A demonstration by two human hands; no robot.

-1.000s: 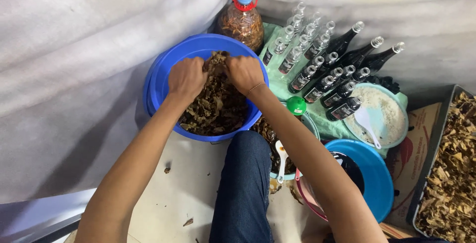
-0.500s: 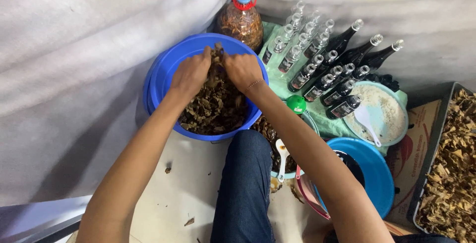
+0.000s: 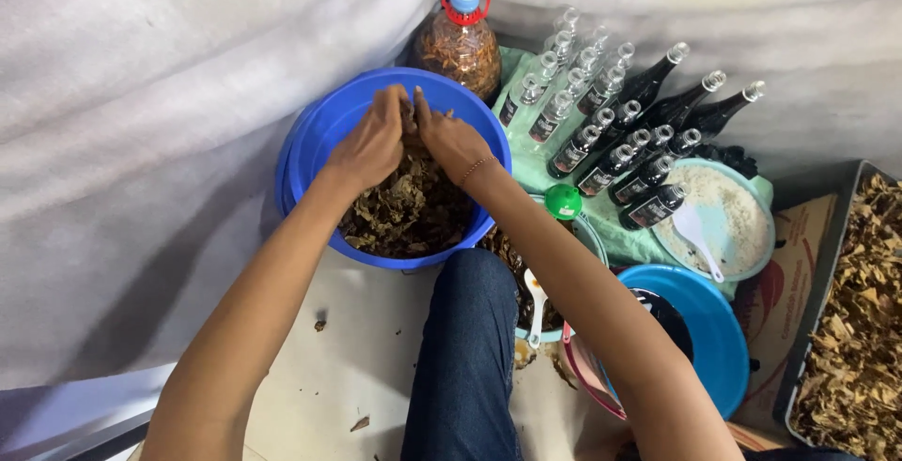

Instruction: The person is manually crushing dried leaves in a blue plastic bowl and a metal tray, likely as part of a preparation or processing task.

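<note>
A blue plastic basin in front of my knee holds a heap of dried brown leaves. Both of my hands are inside it, over the far side of the heap. My left hand and my right hand are side by side, fingertips nearly touching, pinching dried leaves between the fingers. A thin bracelet sits on my right wrist. My leg in dark blue jeans runs up the middle of the view.
A clear jug with a red handle full of brown bits stands behind the basin. Several dark and clear bottles lie on green cloth. To the right are a bowl of white grain with a spoon, a blue lid and a tray of dried leaves.
My hands have moved from apart over the heap to close together at the basin's far side, gathering leaves between the fingers.
</note>
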